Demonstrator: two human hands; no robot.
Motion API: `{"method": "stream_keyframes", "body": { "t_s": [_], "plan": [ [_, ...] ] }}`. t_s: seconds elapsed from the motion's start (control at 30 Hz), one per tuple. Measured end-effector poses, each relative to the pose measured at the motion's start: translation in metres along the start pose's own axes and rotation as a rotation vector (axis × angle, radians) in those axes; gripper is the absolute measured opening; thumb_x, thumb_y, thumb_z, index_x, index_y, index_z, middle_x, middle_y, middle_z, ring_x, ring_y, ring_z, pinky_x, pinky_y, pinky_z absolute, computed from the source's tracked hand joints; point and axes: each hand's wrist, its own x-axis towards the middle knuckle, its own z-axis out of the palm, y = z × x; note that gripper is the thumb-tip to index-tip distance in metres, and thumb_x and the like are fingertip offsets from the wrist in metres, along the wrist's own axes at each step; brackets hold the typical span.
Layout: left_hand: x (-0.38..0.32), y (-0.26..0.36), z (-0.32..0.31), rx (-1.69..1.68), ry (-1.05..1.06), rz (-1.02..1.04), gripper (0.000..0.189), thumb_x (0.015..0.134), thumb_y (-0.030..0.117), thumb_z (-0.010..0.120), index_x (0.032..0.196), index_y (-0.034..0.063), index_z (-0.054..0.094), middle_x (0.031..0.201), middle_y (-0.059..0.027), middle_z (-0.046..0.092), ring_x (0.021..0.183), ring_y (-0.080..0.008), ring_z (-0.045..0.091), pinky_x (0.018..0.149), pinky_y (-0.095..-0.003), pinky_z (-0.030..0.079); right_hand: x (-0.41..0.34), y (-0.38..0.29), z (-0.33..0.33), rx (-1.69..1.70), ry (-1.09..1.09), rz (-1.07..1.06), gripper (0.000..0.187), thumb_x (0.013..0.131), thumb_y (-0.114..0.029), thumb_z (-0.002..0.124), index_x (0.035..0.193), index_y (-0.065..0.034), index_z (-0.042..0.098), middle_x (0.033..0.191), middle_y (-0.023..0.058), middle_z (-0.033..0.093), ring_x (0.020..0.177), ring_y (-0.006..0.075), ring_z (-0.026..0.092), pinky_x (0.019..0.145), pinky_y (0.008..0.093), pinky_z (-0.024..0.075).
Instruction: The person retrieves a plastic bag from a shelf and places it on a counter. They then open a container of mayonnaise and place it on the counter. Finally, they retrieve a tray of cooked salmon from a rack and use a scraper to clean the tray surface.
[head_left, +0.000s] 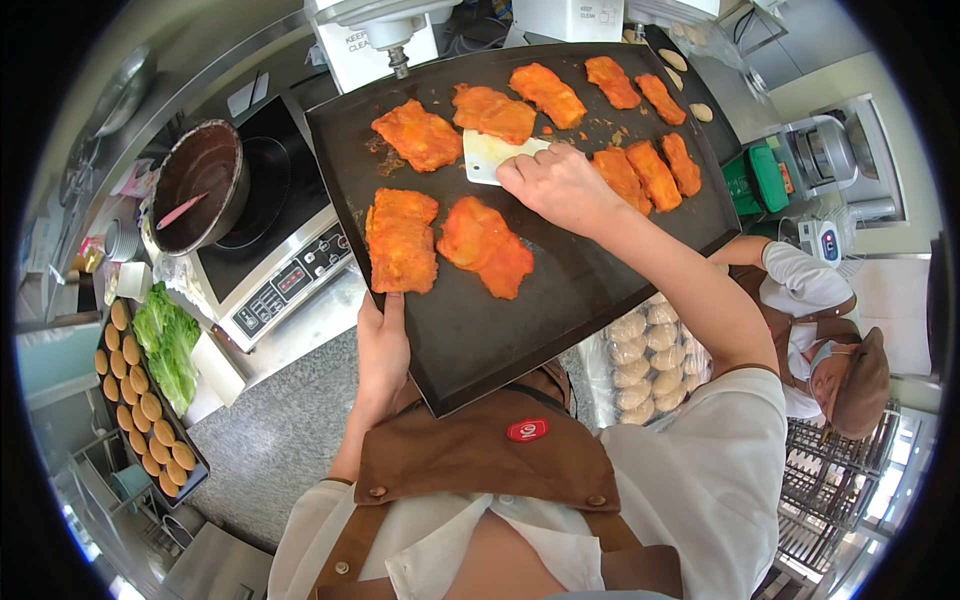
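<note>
A dark baking tray (480, 352) is tilted in front of me, carrying several flat, orange-red pieces of cooked meat (403, 240). My left hand (382, 352) grips its near left edge, thumb on the rim and the fingers hidden underneath. In my right hand (559, 187) is a white plastic dough scraper (487, 154), held above the tray's middle. The scraper's far edge meets the underside of one orange piece (495, 114) in the back row; how far it reaches under cannot be seen. Brown residue marks the tray surface around the back pieces.
Left are an induction cooker (277, 202), a dark pot (199, 187) with a pink-handled utensil, lettuce (165, 337) and a tray of browned buns (150, 409). Mixers (375, 45) stand behind the tray. Plastic-covered dough balls (649, 360) lie at right, near a masked co-worker (810, 322).
</note>
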Motion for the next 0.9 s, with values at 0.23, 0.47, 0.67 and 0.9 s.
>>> {"method": "stream_keyframes", "body": {
  "t_s": [0.23,0.47,0.67,0.9],
  "plan": [
    [-0.004,-0.007,-0.005,-0.035,-0.014,0.023,0.041,0.103,0.016,0.043,0.136,-0.0080,0.038,0.133,-0.0142,0.050,0.121,-0.0193,0.046,0.105,-0.0315,0.033,0.022,0.007,0.000,0.066,-0.041,-0.040,0.013,0.075,-0.007,0.060,0.084,-0.0050,0.051,0.065,0.0049,0.056,0.056,0.0194,0.061,0.050,0.0328,0.0485],
    [-0.004,-0.013,-0.005,-0.003,0.048,0.118,0.039,0.102,0.014,0.044,0.135,-0.0075,0.041,0.132,-0.0140,0.052,0.122,-0.0192,0.046,0.105,-0.0315,0.034,0.059,-0.005,-0.003,0.044,-0.124,0.167,0.011,0.075,-0.004,0.058,0.085,-0.0014,0.053,0.064,0.0104,0.064,0.057,0.0264,0.066,0.046,0.0369,0.0497],
    [-0.011,-0.007,0.000,0.032,0.032,0.121,0.036,0.101,0.011,0.044,0.132,-0.0060,0.044,0.129,-0.0152,0.054,0.120,-0.0208,0.049,0.105,-0.0321,0.033,0.072,0.014,0.021,0.012,-0.125,0.309,0.007,0.079,-0.005,0.056,0.085,-0.0014,0.055,0.062,0.0131,0.064,0.058,0.0271,0.067,0.049,0.0390,0.0514],
    [-0.004,-0.019,-0.006,0.047,0.037,0.161,0.034,0.101,0.010,0.043,0.131,-0.0058,0.046,0.127,-0.0148,0.056,0.120,-0.0222,0.050,0.105,-0.0326,0.033,0.055,-0.029,-0.026,0.087,-0.175,0.382,0.008,0.081,-0.008,0.059,0.085,-0.0026,0.054,0.068,0.0128,0.066,0.058,0.0272,0.067,0.049,0.0374,0.0505]
  ]
}}
